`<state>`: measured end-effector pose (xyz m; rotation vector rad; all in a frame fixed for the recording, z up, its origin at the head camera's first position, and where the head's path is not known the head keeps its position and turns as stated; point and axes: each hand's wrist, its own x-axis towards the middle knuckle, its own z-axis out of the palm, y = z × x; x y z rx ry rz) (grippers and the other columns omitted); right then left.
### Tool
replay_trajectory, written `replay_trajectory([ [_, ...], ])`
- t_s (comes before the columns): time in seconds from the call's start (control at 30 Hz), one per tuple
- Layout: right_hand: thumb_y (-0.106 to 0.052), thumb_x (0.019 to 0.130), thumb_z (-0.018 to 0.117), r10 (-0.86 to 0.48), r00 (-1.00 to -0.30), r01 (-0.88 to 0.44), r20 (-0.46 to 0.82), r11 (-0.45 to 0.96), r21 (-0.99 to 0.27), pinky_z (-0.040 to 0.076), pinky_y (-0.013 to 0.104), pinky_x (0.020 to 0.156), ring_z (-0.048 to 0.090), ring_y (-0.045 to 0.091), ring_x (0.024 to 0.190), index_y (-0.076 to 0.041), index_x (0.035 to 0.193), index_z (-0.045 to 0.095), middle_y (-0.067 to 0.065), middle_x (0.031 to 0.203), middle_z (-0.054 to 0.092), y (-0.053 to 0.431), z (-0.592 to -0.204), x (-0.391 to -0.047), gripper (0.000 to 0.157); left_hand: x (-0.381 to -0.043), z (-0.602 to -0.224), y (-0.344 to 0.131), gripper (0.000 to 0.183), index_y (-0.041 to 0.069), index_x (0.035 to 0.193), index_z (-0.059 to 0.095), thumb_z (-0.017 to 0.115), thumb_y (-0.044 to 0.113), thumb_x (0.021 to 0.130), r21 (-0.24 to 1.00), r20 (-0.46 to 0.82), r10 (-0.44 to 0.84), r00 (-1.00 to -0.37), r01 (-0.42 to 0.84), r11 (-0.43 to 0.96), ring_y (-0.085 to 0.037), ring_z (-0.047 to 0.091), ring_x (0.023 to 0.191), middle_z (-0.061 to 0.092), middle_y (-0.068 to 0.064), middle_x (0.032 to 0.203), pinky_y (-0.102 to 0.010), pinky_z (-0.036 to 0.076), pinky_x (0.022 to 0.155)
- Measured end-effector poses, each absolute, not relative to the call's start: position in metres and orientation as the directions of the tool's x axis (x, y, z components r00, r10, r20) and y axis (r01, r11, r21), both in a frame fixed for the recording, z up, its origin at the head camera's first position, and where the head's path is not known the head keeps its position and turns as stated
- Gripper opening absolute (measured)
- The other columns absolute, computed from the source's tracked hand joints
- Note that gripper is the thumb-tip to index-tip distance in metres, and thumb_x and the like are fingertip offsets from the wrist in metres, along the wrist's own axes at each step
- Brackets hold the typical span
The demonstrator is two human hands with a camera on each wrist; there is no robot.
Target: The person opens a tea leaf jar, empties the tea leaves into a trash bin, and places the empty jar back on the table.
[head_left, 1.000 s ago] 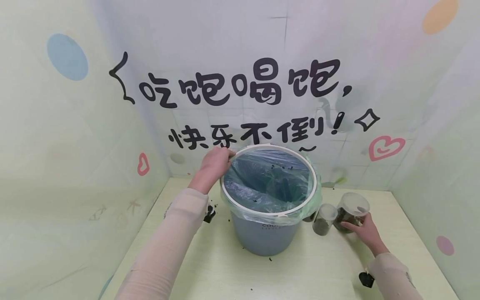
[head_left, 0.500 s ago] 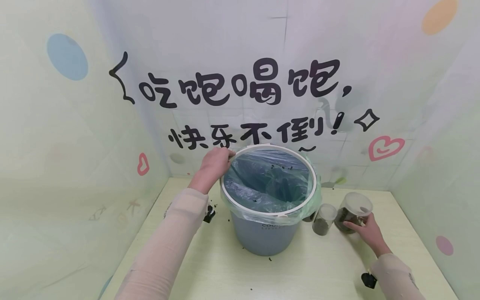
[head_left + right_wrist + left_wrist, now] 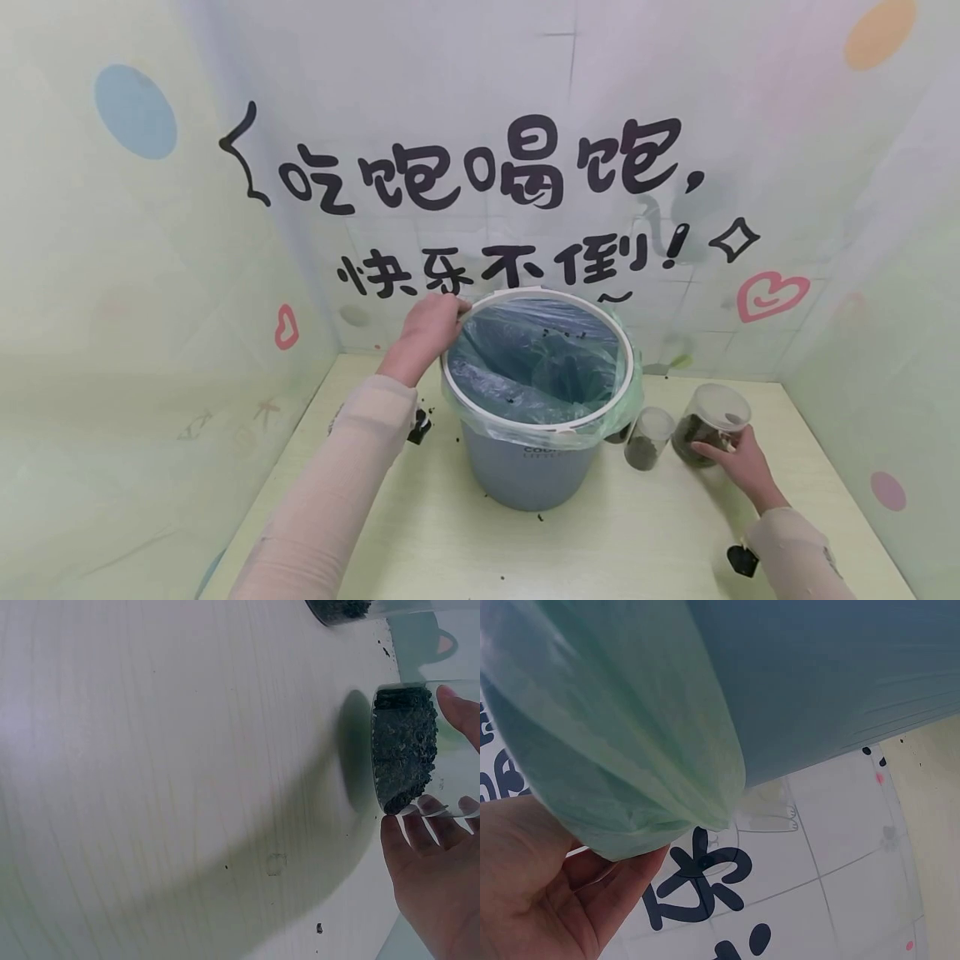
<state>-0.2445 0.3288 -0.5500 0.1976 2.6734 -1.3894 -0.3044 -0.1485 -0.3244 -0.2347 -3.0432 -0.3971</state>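
Observation:
A blue-grey trash bin stands upright mid-table, with a white ring rim and a translucent green bag lining it. My left hand grips the rim at its far left; in the left wrist view its fingers curl under the bag's folded edge. On the right, my right hand holds a clear jar, thumb on one side and fingers on the other. Dark, tea-like leaves fill the jar's lower part. Its base is at or just above the table; I cannot tell which.
A smaller clear jar with dark contents stands between bin and right hand. Another dark-filled container is partly hidden behind the bin. Dark crumbs dot the table and the bag's inside. Printed walls enclose the table's back and sides.
My right hand has shifted slightly to the right with the jar, away from the smaller jar. The left hand and bin have stayed put.

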Motion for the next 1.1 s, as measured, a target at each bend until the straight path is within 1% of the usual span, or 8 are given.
replay_trajectory([
  [0.27,-0.035,0.095,0.067,0.080,-0.977,0.206,-0.195,0.559,-0.803,0.018,0.068,0.117,0.016,0.059,0.144,0.010,0.153,-0.004,0.041,0.156,0.013,0.3296,-0.5478,-0.2449,0.102,-0.3052,-0.3242,-0.1486,0.035,0.017,0.132,0.066,0.061,0.013,0.098,0.242,0.076,0.145,-0.987,0.159,0.957,-0.030,0.069,0.111,0.070,-0.011,0.126,-0.041,0.059,0.088],
  [0.5,-0.035,0.095,0.067,0.095,-0.979,0.204,-0.182,0.559,-0.804,0.020,0.068,0.117,0.018,0.058,0.144,0.009,0.154,-0.006,0.041,0.156,0.014,0.3309,-0.5480,-0.2456,0.103,-0.3051,-0.3242,-0.1484,0.032,0.017,0.129,0.068,0.062,0.013,0.098,0.233,0.083,0.152,-0.985,0.168,0.958,-0.030,0.070,0.107,0.072,-0.011,0.122,-0.040,0.059,0.086],
  [0.8,-0.038,0.095,0.066,0.119,-0.974,0.226,-0.193,0.550,-0.804,0.021,0.066,0.118,0.018,0.057,0.144,0.008,0.154,-0.006,0.041,0.157,0.013,0.3315,-0.5468,-0.2458,0.104,-0.3049,-0.3244,-0.1489,0.032,0.017,0.129,0.069,0.062,0.013,0.098,0.233,0.084,0.156,-0.984,0.171,0.957,-0.030,0.070,0.106,0.072,-0.012,0.121,-0.040,0.059,0.085],
  [1.1,-0.039,0.095,0.066,0.148,-0.976,0.217,-0.161,0.544,-0.810,0.024,0.065,0.117,0.021,0.056,0.143,0.009,0.153,0.000,0.040,0.154,0.018,0.3295,-0.5446,-0.2430,0.100,-0.3061,-0.3245,-0.1490,0.033,0.018,0.130,0.067,0.061,0.013,0.098,0.229,0.076,0.145,-0.986,0.159,0.960,-0.031,0.068,0.111,0.071,-0.011,0.125,-0.041,0.059,0.087],
])
